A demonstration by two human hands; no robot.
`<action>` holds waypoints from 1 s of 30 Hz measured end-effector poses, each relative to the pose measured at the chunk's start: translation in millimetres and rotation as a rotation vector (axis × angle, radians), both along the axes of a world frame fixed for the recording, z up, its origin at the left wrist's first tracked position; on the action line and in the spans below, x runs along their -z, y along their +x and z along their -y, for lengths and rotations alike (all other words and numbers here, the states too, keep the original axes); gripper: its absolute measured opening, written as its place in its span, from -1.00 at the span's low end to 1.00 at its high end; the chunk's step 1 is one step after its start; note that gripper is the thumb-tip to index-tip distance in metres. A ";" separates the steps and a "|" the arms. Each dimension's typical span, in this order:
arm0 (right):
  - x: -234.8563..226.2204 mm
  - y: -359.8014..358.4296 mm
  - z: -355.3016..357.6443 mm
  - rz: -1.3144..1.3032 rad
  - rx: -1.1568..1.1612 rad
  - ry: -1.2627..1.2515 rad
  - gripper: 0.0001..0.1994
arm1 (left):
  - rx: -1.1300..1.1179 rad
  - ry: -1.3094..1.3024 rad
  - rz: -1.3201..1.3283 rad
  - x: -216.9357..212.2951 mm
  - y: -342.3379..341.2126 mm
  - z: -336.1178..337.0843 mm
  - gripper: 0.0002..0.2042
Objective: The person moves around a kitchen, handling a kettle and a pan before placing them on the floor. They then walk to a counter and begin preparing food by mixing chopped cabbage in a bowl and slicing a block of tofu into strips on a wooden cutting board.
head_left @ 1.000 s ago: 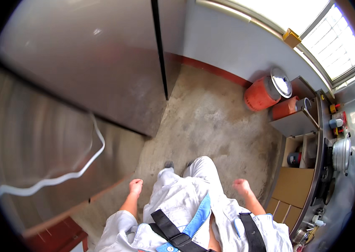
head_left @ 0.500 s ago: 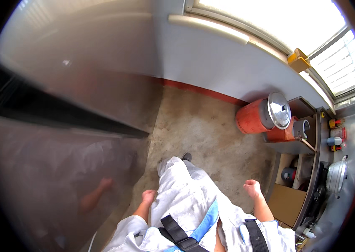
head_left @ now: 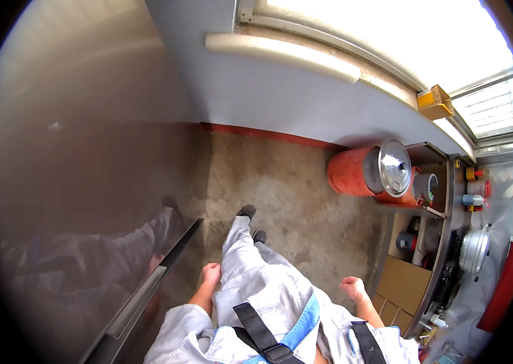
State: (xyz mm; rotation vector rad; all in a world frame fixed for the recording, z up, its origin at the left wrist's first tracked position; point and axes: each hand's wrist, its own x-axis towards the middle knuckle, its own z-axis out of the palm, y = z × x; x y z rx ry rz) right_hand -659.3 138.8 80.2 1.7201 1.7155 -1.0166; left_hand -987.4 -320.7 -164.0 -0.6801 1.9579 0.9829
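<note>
My left hand (head_left: 210,274) hangs beside my left thigh with its fingers curled in, and nothing shows in it. Nearest to it is the glossy brown-grey panel (head_left: 105,176) of a tall cabinet or refrigerator, with a dark handle strip (head_left: 147,285) along its edge. My right hand (head_left: 352,286) is held out from my right side, loosely curled like a fist, also without anything visible in it. Neither hand touches an object. Light grey trousers (head_left: 262,273) and dark shoes (head_left: 246,211) show between the two hands.
Ahead right stands a red gas cylinder (head_left: 347,171) with a shiny pot lid (head_left: 395,168) on top, beside an open cabinet (head_left: 407,276). A metal pot (head_left: 475,250) and several bottles sit on the right-hand counter. A yellow box (head_left: 435,102) and a white roll (head_left: 281,56) lie along the window.
I have stepped forward along the glossy panel; the dark strip has slid back to the lower left. Both shoes show now. My hands stay curled at my sides.
</note>
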 end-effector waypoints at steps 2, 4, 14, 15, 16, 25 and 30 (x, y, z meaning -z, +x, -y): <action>-2.1 -10.1 3.2 0.005 -0.021 0.005 -0.63 | 0.020 -0.035 0.002 -0.8 -8.5 -3.9 -0.79; -8.8 -19.2 1.5 0.032 0.009 -0.009 -0.65 | 0.028 -0.060 0.028 0.9 -5.8 -2.1 -0.77; -13.6 -78.0 -24.9 -0.062 0.065 -0.022 -0.72 | -0.050 -0.052 0.110 24.4 -2.1 24.1 -0.79; -11.5 -77.2 -25.4 -0.064 0.070 -0.031 -0.72 | -0.031 -0.069 0.098 25.7 -1.1 25.3 -0.79; -9.0 -76.6 -27.7 -0.066 0.075 -0.037 -0.72 | -0.012 -0.083 0.086 26.7 -1.4 24.4 -0.79; 11.5 -57.1 -33.8 -0.119 0.088 -0.032 -0.71 | -0.006 -0.066 0.104 23.3 -9.6 14.2 -0.78; -1.4 -66.6 -17.2 -0.088 0.099 -0.016 -0.64 | 0.054 -0.058 0.087 18.1 -34.5 9.3 -0.78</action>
